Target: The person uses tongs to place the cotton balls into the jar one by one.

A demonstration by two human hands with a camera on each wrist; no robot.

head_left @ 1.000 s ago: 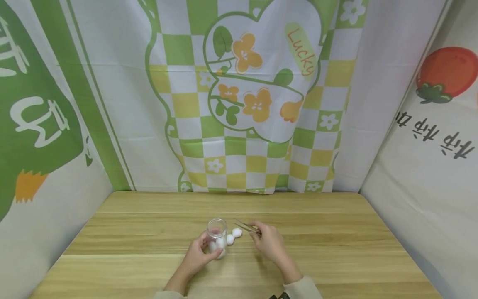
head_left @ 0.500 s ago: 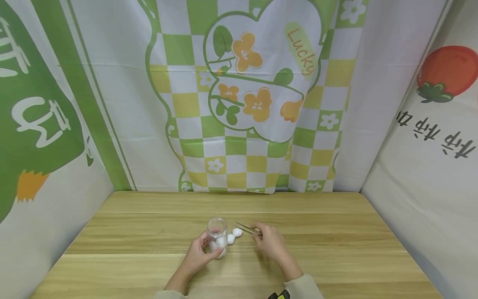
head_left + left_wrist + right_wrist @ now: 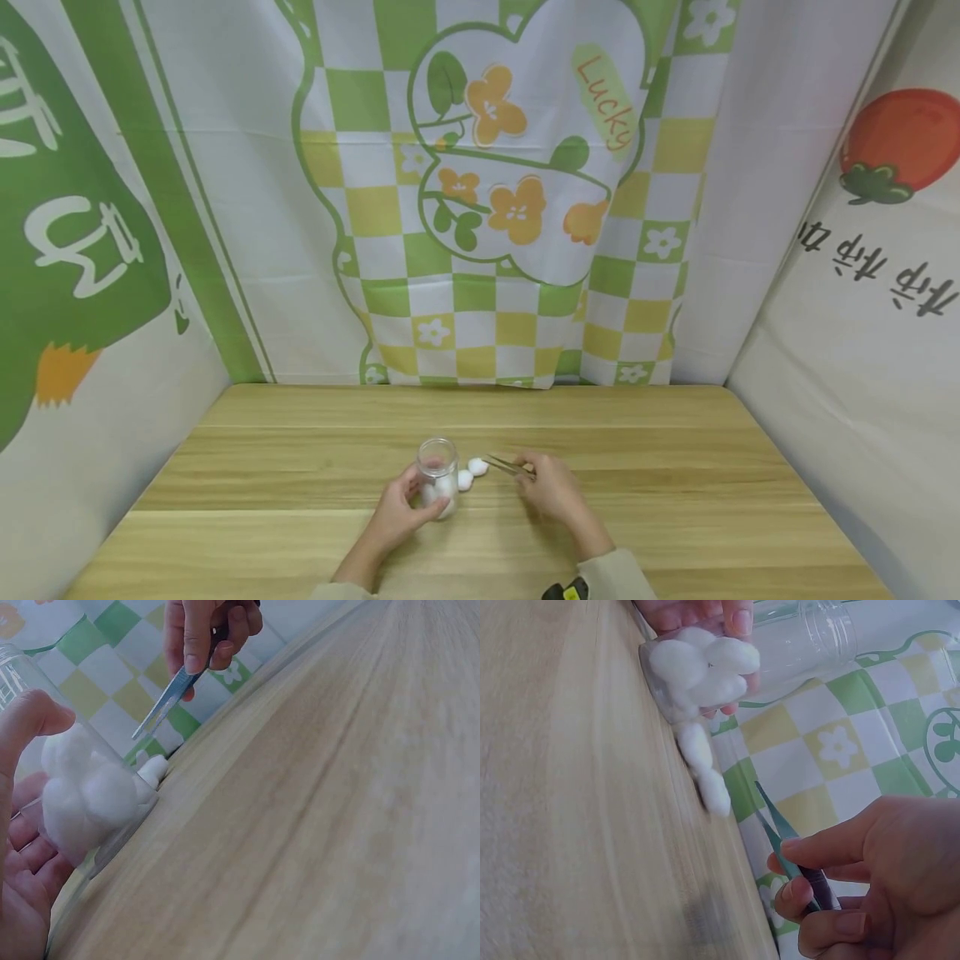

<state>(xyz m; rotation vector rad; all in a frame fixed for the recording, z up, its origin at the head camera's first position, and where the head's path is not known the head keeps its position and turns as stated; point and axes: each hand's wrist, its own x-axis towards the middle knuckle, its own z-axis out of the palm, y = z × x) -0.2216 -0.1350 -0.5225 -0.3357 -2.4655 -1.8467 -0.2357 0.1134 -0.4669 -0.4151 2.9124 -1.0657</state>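
Left hand [image 3: 399, 506] grips a jar [image 3: 789, 645], right hand [image 3: 553, 490] pinches tweezers [image 3: 508, 466], with two white balls [image 3: 477, 467] between them.

Prob. a small cloth-walled booth; type of bldg unclear. Wood-grain table [image 3: 225, 475] at 6 o'clock, w/ hanging fabric around its far edge & sides: grn/yel/wht checked cloth [image 3: 476, 325] at 12, printed w/ orange flowers [image 3: 516, 211] & "Lucky" lettering [image 3: 603, 100]; pale cloth [image 3: 142, 400] w/ big grn patch [image 3: 90, 312] approx 10; off-wht cloth [image 3: 855, 367] w/ red fruit print [image 3: 903, 137] & blk characters [image 3: 873, 265] approx 2. Visible creases = fabric.
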